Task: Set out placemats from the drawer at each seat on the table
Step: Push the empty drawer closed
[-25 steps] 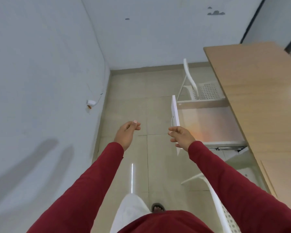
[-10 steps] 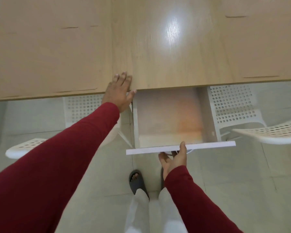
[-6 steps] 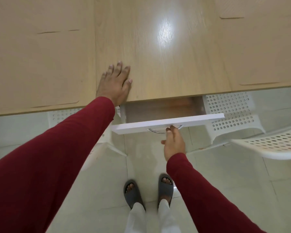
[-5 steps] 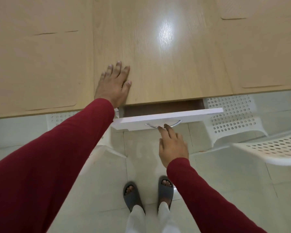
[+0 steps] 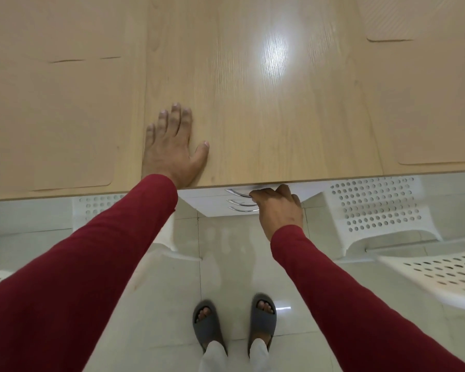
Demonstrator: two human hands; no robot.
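Several thin wood-coloured placemats lie flat on the wooden table [image 5: 253, 116]: one at the near left [image 5: 59, 124], one behind it [image 5: 51, 28], one at the near right [image 5: 427, 103] and one at the far right [image 5: 392, 17]. A white drawer unit [image 5: 212, 204] sits under the table's front edge with all its drawers pushed in. My right hand [image 5: 278, 210] curls over the right end of the top drawer's chrome handle [image 5: 236, 193]. My left hand [image 5: 172, 149] rests flat on the tabletop, fingers spread, beside the near-left placemat.
A white perforated chair [image 5: 373, 210] is tucked under the table at the right, and another [image 5: 440, 277] stands nearer at the right edge. A third white chair [image 5: 97, 208] shows at the left. My feet in grey slippers stand on pale floor tiles.
The top drawer went from pulled out to fully pushed in under my right hand. My left hand stayed flat on the table. Earlier still, I turned from the side to face the table.
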